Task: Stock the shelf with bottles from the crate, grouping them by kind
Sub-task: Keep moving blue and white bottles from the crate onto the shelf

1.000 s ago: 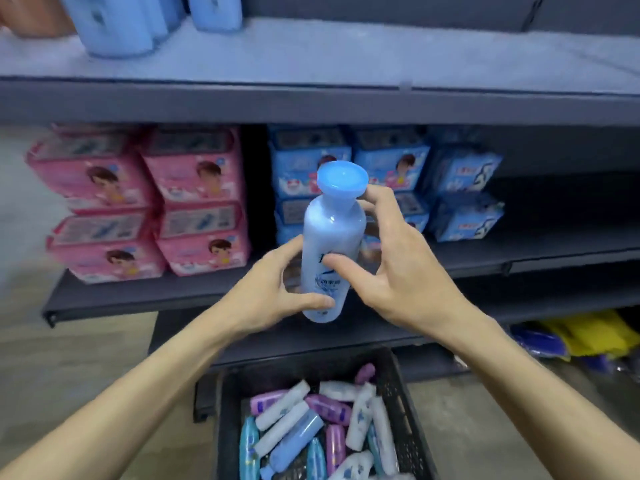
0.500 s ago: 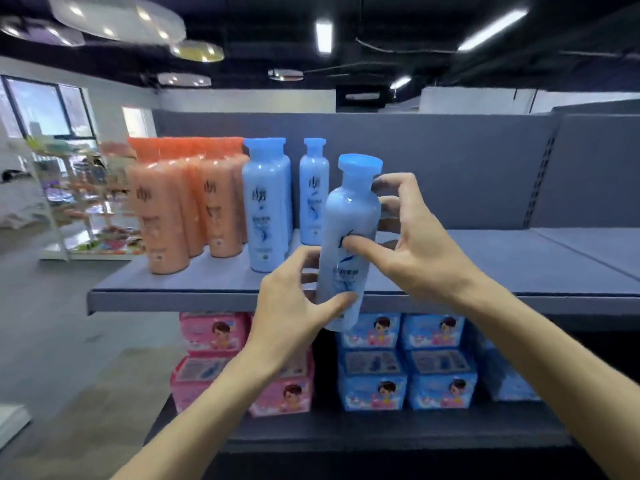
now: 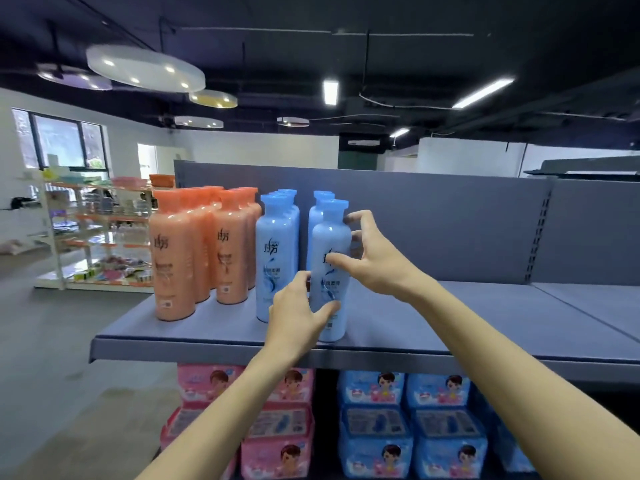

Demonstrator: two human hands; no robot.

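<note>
Shelf (image 3: 433,327): blue bottle (image 3: 330,268) (upright)

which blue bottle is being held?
The front blue bottle of the right-hand row, gripped by both hands: left, right. The other blue bottles stand untouched.

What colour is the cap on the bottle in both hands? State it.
Blue, on the pale blue plastic bottle; head view.

I hold a blue bottle (image 3: 330,271) upright at the shelf's (image 3: 450,327) front edge, my left hand (image 3: 298,317) around its lower body, my right hand (image 3: 374,258) on its upper side. More blue bottles (image 3: 277,251) and orange bottles (image 3: 194,251) stand towards the left end.
</note>
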